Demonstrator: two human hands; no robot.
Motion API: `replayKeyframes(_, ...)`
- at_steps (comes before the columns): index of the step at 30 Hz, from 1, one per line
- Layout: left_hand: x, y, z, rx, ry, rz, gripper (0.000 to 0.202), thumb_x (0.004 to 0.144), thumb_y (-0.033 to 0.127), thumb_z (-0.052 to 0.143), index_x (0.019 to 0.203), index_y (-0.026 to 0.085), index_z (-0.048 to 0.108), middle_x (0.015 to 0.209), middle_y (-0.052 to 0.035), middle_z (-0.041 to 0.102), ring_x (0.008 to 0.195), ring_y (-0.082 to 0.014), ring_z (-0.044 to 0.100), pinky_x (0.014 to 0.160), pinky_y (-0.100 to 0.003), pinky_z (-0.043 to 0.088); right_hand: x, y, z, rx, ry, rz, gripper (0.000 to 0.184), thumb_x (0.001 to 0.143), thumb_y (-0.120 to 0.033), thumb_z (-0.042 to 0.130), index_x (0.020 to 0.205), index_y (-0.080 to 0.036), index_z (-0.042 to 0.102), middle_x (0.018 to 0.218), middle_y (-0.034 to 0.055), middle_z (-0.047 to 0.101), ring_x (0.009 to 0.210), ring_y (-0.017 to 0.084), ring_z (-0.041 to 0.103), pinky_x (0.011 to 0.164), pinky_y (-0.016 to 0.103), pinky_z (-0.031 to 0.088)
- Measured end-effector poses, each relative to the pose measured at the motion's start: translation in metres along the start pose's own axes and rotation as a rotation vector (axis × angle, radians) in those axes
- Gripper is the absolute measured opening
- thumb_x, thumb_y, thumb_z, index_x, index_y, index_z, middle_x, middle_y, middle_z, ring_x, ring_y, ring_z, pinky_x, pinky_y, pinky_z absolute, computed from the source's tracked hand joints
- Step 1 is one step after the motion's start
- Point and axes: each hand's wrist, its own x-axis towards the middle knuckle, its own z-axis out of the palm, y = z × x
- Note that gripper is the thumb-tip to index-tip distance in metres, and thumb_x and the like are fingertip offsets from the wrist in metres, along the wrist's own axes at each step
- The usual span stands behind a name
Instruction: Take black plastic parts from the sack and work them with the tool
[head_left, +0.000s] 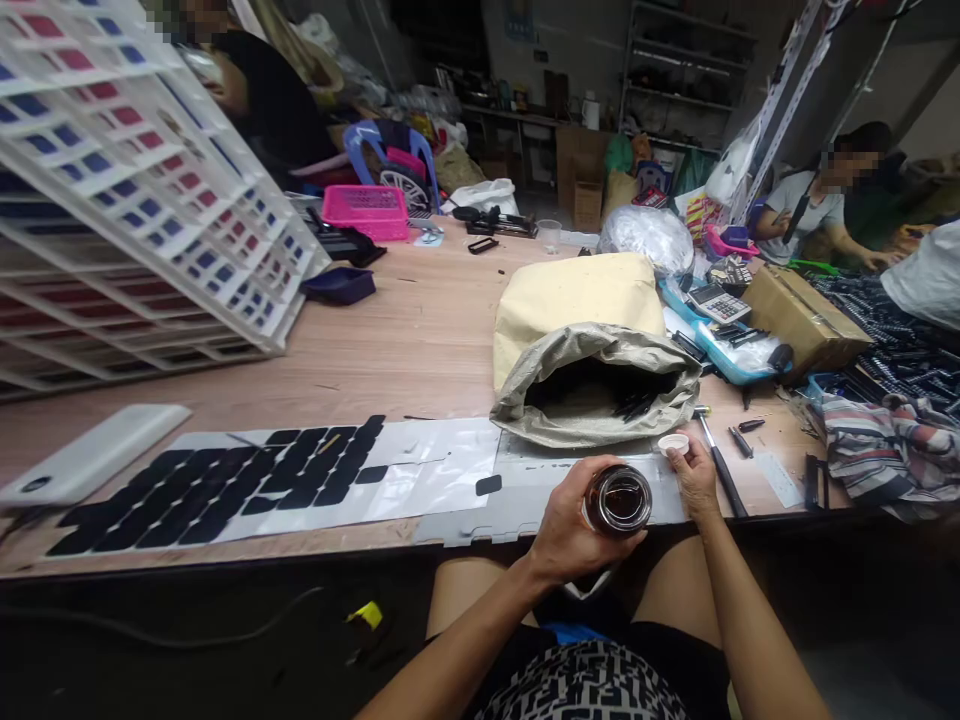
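My left hand (564, 525) is wrapped round a small dark glass bottle (618, 499), held upright at the table's front edge with its mouth uncovered. My right hand (694, 478) pinches a small white cap (673, 443) just right of the bottle, resting on the table. Behind both hands sits a grey woven sack (600, 385), its mouth gaping toward me with dark parts inside. To the left, rows of black flat pieces (225, 485) lie on a white sheet (427, 470).
A tilted stack of white trays (135, 200) with red and blue pieces fills the left. A white flat device (90, 455) lies at the front left. A beige bag (577, 295), blue tray with calculator (716, 305), cardboard box (802, 315) and cloth (885, 450) stand right. Other people sit behind.
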Motion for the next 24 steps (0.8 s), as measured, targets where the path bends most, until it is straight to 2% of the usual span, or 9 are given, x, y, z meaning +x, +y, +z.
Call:
replayKeyframes(4,0.001,0.012,0.0,0.013,0.002,0.026,0.064,0.062,0.028,0.082,0.119,0.022,0.053,0.111,-0.0062,0.067,0.098,-0.0234,0.068,0.088,-0.038,0.058,-0.003,-0.001,0.001,0.012,-0.003,0.005,0.059,0.072,-0.049,0.076,0.12,-0.018,0.061,0.103,0.0071,0.072,0.084,0.02,0.065,0.072,0.031,0.053)
replayKeyframes(12,-0.002,0.017,0.0,0.016,-0.023,-0.001,0.065,0.059,0.029,0.083,0.115,0.022,0.053,0.108,-0.0056,0.066,0.096,-0.0233,0.067,0.088,-0.039,0.058,-0.006,-0.006,0.001,0.003,0.009,-0.004,0.059,0.072,-0.048,0.078,0.119,-0.017,0.062,0.101,0.0069,0.071,0.08,0.019,0.064,0.071,0.031,0.053)
replayKeyframes(16,-0.002,0.022,-0.002,0.006,0.018,0.002,0.064,0.058,0.03,0.082,0.114,0.022,0.052,0.104,-0.0049,0.065,0.09,-0.0221,0.066,0.083,-0.038,0.059,-0.006,-0.008,0.002,0.001,0.012,0.007,0.061,0.07,-0.05,0.078,0.12,-0.018,0.062,0.1,0.0058,0.071,0.079,0.018,0.064,0.071,0.031,0.054)
replayKeyframes(19,0.0,0.03,-0.006,-0.002,0.035,0.041,0.063,0.059,0.031,0.083,0.112,0.023,0.051,0.1,-0.004,0.063,0.084,-0.0208,0.066,0.076,-0.036,0.059,-0.005,-0.006,0.001,-0.009,0.008,0.006,0.063,0.07,-0.051,0.079,0.12,-0.017,0.062,0.101,0.0057,0.071,0.082,0.019,0.064,0.073,0.031,0.054)
replayKeyframes(24,0.001,0.05,-0.018,-0.007,0.069,0.1,0.063,0.06,0.032,0.082,0.113,0.023,0.05,0.098,-0.0045,0.062,0.082,-0.0203,0.065,0.075,-0.034,0.059,-0.002,-0.003,-0.002,-0.038,0.004,0.001,0.065,0.07,-0.052,0.079,0.121,-0.017,0.061,0.105,0.0072,0.071,0.09,0.021,0.065,0.08,0.034,0.055)
